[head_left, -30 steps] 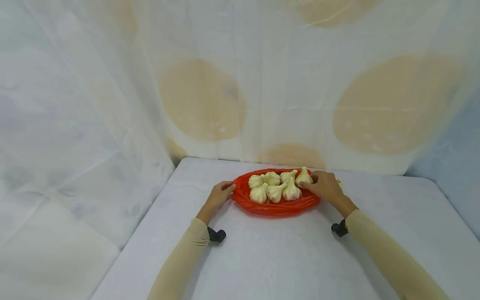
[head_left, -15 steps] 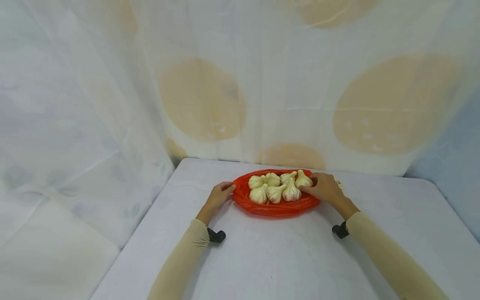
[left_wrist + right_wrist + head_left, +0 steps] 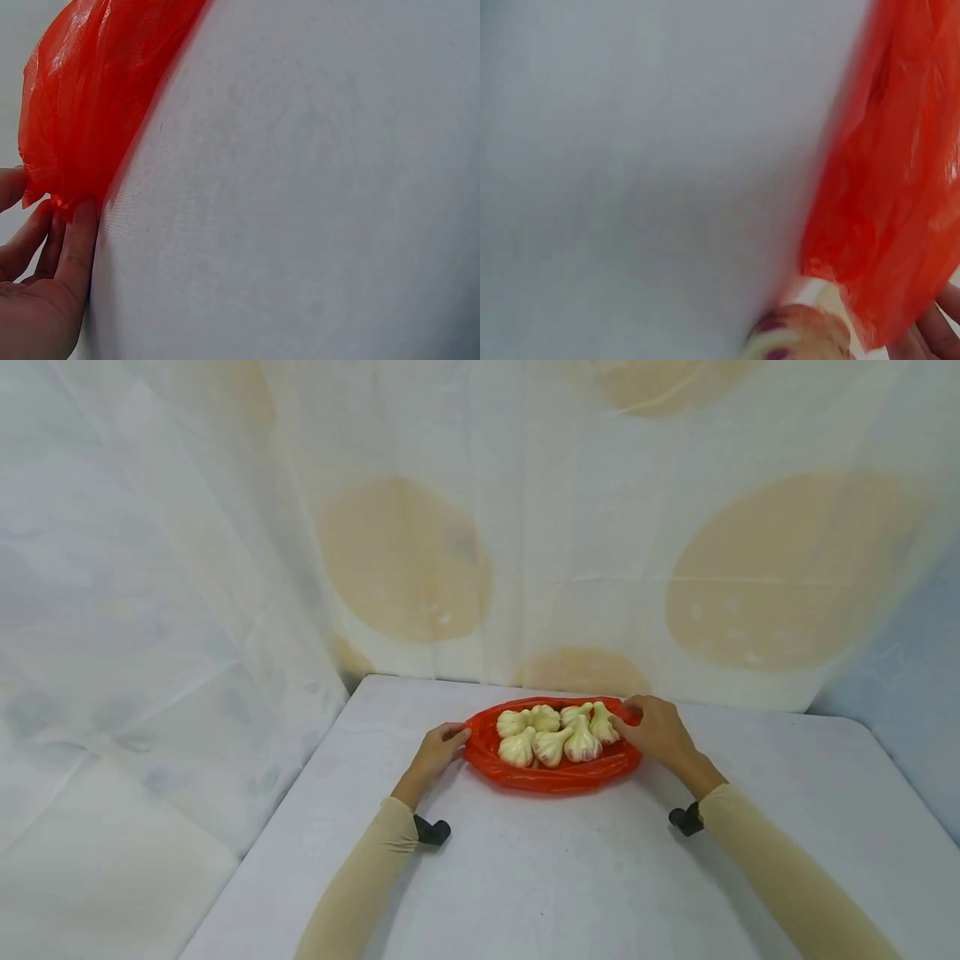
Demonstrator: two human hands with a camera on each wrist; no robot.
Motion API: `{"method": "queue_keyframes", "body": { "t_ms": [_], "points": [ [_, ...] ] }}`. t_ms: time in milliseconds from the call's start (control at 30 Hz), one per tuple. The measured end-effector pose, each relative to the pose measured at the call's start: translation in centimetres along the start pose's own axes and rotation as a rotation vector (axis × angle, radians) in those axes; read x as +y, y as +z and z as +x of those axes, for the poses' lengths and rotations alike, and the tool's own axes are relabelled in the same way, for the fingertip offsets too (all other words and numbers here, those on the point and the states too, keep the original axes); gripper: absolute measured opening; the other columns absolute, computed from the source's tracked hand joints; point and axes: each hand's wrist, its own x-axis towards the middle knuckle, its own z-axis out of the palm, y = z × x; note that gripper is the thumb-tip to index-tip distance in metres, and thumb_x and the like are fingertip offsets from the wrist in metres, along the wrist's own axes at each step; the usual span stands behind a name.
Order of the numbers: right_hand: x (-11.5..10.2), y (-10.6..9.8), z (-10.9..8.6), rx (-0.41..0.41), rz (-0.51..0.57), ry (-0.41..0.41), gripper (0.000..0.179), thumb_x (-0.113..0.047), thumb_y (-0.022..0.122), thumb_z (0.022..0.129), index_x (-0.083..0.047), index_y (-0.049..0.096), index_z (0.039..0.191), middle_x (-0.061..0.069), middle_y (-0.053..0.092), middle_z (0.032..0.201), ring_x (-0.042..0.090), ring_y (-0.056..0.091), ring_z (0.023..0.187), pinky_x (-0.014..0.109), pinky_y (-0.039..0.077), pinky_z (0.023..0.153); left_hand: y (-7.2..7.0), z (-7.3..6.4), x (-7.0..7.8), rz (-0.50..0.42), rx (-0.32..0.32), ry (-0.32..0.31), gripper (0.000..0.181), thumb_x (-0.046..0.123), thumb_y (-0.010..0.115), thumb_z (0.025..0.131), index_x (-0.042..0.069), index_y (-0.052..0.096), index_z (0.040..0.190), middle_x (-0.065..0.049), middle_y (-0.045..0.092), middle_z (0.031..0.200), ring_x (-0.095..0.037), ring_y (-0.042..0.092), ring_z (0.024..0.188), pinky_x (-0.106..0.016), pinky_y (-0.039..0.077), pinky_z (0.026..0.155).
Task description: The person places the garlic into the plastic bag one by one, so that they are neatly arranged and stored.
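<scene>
A red plastic bag (image 3: pixel 551 783) lies spread on the table with its mouth up, holding several garlic bulbs (image 3: pixel 551 746). My left hand (image 3: pixel 433 754) pinches the bag's left edge; in the left wrist view its fingers (image 3: pixel 81 247) meet the crumpled red plastic. My right hand (image 3: pixel 663 735) is at the bag's right edge, thumb beside the rightmost garlic bulb (image 3: pixel 602 723), which leans among the others. No garlic shows in that hand. In the right wrist view its fingers (image 3: pixel 939 334) sit partly behind the plastic. How firmly they touch it is hidden.
A pale round thing with purple marks (image 3: pixel 799 335) lies on the table outside the bag, near my right hand. The white table (image 3: pixel 540 877) meets a patterned curtain (image 3: pixel 570 568) at the back. Another sheet (image 3: pixel 150 693) hangs on the left.
My right hand lowered the last garlic bulb into the bag's right end, let it go and drew back slightly right. The bulb now leans over. My left hand stayed at the left edge.
</scene>
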Motion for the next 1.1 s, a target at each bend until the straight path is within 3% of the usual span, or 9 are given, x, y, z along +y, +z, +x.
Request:
{"method": "queue_keyframes", "body": {
  "t_ms": [233, 433, 600, 767, 1100],
  "points": [
    [0.5, -2.0, 0.3, -0.025, -0.082, -0.022, 0.037, -0.021, 0.059, 0.078, -0.004, 0.055, 0.111, 0.014, 0.055, 0.105, 0.031, 0.050, 0.093, 0.048, 0.046, 0.075, -0.1, 0.0, -0.1, -0.010, 0.000, -0.006, 0.031, 0.028, 0.058, 0.084, 0.012, 0.056, 0.110, -0.004, 0.055, 0.108, -0.017, 0.055, 0.097, -0.028, 0.049, 0.075],
    [1.6, -3.5, 0.3, -0.151, -0.252, -0.080, 0.046, -0.010, 0.061, 0.069, -0.005, 0.052, 0.114, 0.015, 0.049, 0.111, 0.032, 0.044, 0.098, 0.050, 0.044, 0.078, -0.1, 0.1, 0.0, -0.008, -0.006, 0.001, 0.032, 0.028, 0.058, 0.084, 0.011, 0.055, 0.111, -0.005, 0.054, 0.108, -0.017, 0.054, 0.098, -0.028, 0.049, 0.076],
    [2.6, -4.2, -0.1, -0.255, -0.334, -0.100, 0.053, -0.016, 0.069, 0.065, -0.004, 0.052, 0.114, 0.018, 0.048, 0.113, 0.035, 0.041, 0.101, 0.052, 0.042, 0.079, -0.1, 0.1, 0.0, -0.012, -0.011, -0.001, 0.033, 0.027, 0.057, 0.085, 0.010, 0.054, 0.113, -0.006, 0.054, 0.109, -0.018, 0.054, 0.098, -0.028, 0.049, 0.076],
    [3.4, -4.4, -0.3, -0.300, -0.328, -0.113, 0.055, -0.022, 0.072, 0.065, -0.003, 0.053, 0.113, 0.019, 0.050, 0.111, 0.036, 0.042, 0.101, 0.056, 0.039, 0.080, -0.1, 0.0, 0.1, -0.013, -0.003, -0.003, 0.030, 0.025, 0.057, 0.085, 0.011, 0.055, 0.111, -0.005, 0.054, 0.108, -0.018, 0.054, 0.097, -0.028, 0.049, 0.075],
    [4.6, -3.9, -0.4, -0.337, -0.259, -0.063, 0.061, -0.015, 0.077, 0.062, -0.003, 0.050, 0.116, 0.015, 0.051, 0.104, 0.031, 0.045, 0.093, 0.053, 0.040, 0.081, -0.1, 0.1, -0.1, 0.000, -0.005, -0.011, 0.031, 0.028, 0.057, 0.085, 0.012, 0.055, 0.112, -0.004, 0.054, 0.109, -0.017, 0.054, 0.097, -0.028, 0.049, 0.076]
  ]
}}
